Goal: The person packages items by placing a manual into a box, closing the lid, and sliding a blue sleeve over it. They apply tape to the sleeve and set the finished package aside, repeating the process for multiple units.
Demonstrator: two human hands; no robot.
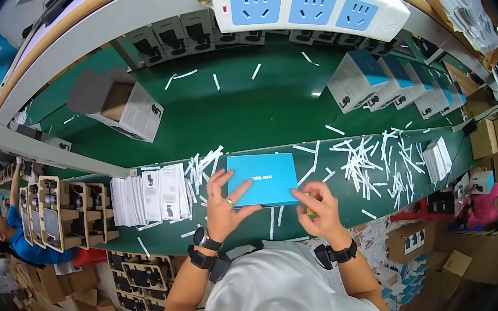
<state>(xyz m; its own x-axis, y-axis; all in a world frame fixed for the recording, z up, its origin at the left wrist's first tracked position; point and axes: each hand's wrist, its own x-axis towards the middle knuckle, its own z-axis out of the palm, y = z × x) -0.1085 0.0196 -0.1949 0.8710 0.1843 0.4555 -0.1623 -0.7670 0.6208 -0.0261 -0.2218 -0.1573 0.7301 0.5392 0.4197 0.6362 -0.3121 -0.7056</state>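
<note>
Head view shows a flat blue box lying on the green desk just in front of the person, with the left hand spread open, fingers resting on the box's near left edge. At its right edge, the right hand is curled, pinching something small and yellowish that cannot be made out. White paper strips litter the desk to the right, a stack of leaflets lies to the left, and an open grey carton stands further back.
</note>
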